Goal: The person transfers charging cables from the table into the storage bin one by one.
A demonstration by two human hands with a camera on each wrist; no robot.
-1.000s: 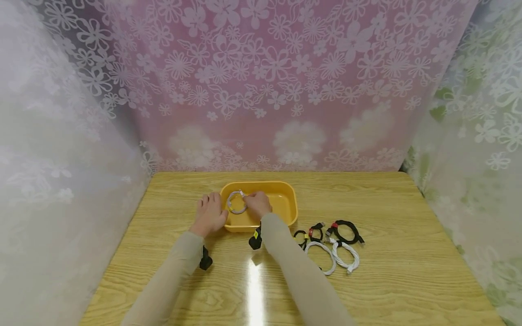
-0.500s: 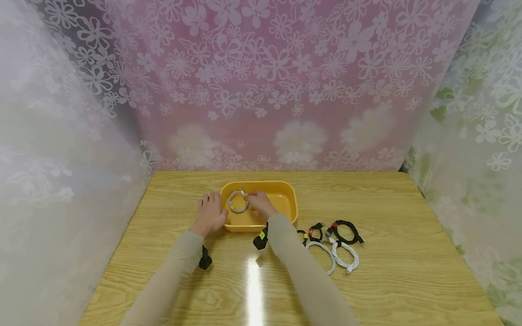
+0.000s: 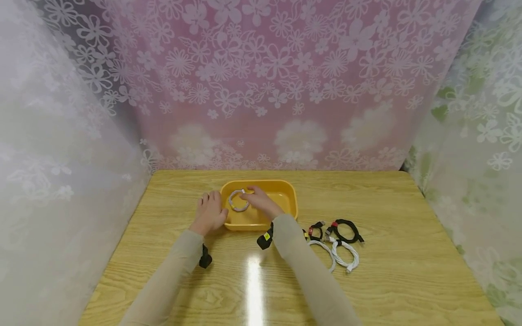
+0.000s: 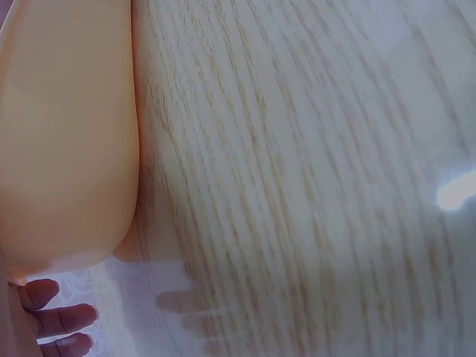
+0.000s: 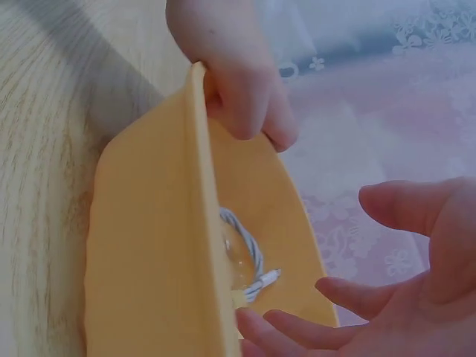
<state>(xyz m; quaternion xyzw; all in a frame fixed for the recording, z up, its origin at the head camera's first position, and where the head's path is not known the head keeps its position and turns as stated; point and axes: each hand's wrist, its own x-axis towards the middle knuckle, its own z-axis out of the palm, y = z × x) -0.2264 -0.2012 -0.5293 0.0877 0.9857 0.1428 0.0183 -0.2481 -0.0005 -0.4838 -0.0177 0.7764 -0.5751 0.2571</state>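
A coiled white-grey cable (image 3: 231, 204) with a yellow tie lies at the left end of a yellow plastic bin (image 3: 281, 183). My right hand (image 3: 264, 203) hovers over the bin just right of the coil. In the right wrist view its thumb and fingers (image 5: 401, 204) are spread apart and hold nothing, with the cable's plug (image 5: 269, 277) beyond the fingertips. My left hand (image 3: 209, 213) grips the bin's left rim, thumb on the inner side. The left wrist view shows the bin's outer wall or the hand's side close up, with some fingertips (image 4: 67, 320) below.
Right of the bin lie several more coiled cables: a black one (image 3: 345, 221) with a red tie, a smaller black one (image 3: 317, 226), a twisted white one (image 3: 355, 261) and a pale one (image 3: 332, 258). My right sleeve (image 3: 306, 262) partly covers this group. A floral curtain (image 3: 261, 90) hangs behind the table.
My right hand has let go of the coiled cable, spread its fingers and drawn slightly right. The coil now rests in the bin. My left hand has stayed on the rim.
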